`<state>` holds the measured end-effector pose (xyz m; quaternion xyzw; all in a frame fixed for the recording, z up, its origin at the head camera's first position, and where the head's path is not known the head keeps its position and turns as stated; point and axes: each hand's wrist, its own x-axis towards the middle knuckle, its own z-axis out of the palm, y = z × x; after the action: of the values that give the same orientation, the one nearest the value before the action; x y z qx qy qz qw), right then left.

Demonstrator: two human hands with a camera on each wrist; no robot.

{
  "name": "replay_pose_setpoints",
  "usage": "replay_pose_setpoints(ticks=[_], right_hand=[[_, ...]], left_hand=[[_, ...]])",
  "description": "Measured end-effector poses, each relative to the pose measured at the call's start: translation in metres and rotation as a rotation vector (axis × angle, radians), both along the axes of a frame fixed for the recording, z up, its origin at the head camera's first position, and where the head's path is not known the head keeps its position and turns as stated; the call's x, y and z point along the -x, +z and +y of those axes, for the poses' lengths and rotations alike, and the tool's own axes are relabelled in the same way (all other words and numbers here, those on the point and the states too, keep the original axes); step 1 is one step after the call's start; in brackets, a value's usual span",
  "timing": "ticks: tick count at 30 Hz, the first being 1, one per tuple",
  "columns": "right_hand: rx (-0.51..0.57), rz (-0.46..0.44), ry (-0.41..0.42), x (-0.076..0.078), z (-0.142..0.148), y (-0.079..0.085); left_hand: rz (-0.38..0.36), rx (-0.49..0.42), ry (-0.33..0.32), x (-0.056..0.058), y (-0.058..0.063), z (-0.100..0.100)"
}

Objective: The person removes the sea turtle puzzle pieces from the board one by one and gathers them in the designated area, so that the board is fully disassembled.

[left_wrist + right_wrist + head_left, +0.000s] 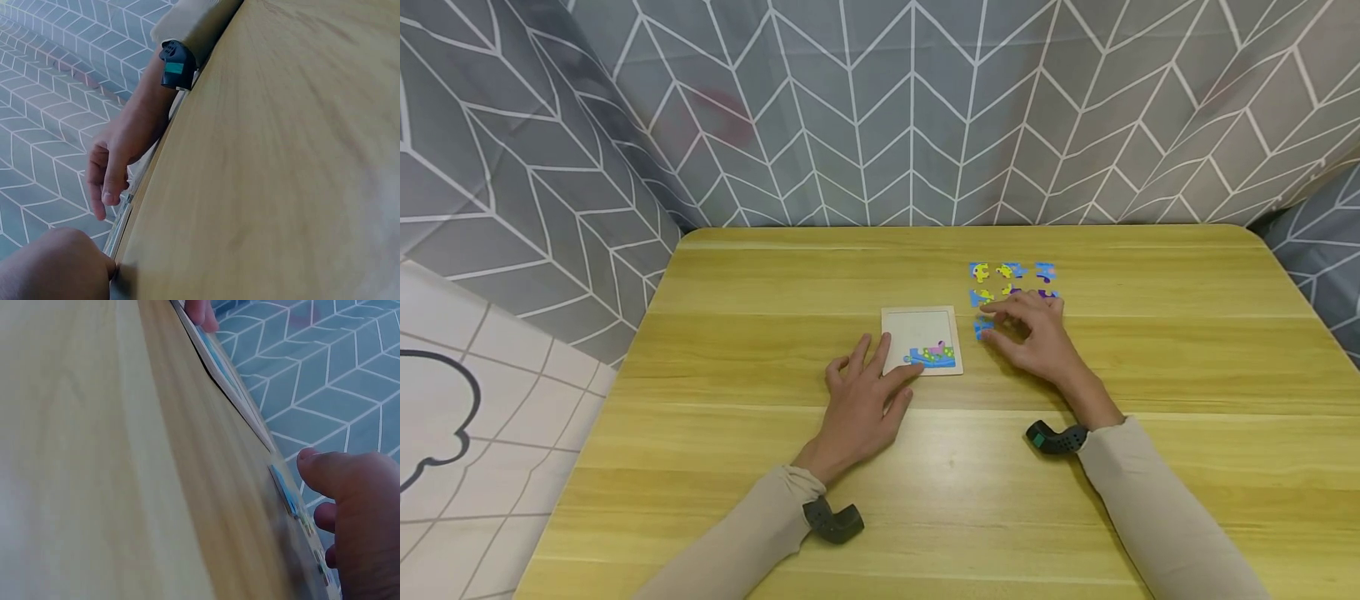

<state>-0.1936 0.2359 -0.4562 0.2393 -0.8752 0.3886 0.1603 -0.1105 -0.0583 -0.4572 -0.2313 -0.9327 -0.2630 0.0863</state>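
Note:
A square wooden puzzle tray (919,322) lies on the table, with joined picture pieces (934,362) in its lower right corner. My left hand (863,408) rests at the tray's lower left, its spread fingers on the frame and the index fingertip at the joined pieces. To the right of the tray, my right hand (1033,337) hovers with thumb and index apart beside a blue puzzle piece (982,328). In the right wrist view, that hand (369,512) shows nothing between its thumb and fingers, and the blue piece (284,490) lies flat on the table.
Several loose pieces, among them a yellow and blue one (979,272) and a blue one (1045,271), lie in rows behind the right hand, which partly hides some. The wooden table (760,333) ends at a grey patterned curtain (880,125).

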Motion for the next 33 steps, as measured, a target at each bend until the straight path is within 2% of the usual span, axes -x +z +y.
replay_pose_setpoints(ticks=[10,18,26,33], right_hand=[[-0.004,0.054,0.098,-0.007,-0.024,0.002],[0.004,0.036,0.182,-0.015,-0.044,0.001],[-0.061,0.078,0.185,-0.022,-0.059,0.0],[-0.124,0.052,0.175,-0.023,-0.061,0.0]], left_hand=[[-0.02,0.048,-0.004,0.001,0.001,-0.001],[-0.017,0.066,-0.013,0.001,0.001,-0.001],[-0.016,0.073,-0.024,0.001,0.001,0.0],[-0.017,0.068,-0.025,0.001,0.001,0.0]])
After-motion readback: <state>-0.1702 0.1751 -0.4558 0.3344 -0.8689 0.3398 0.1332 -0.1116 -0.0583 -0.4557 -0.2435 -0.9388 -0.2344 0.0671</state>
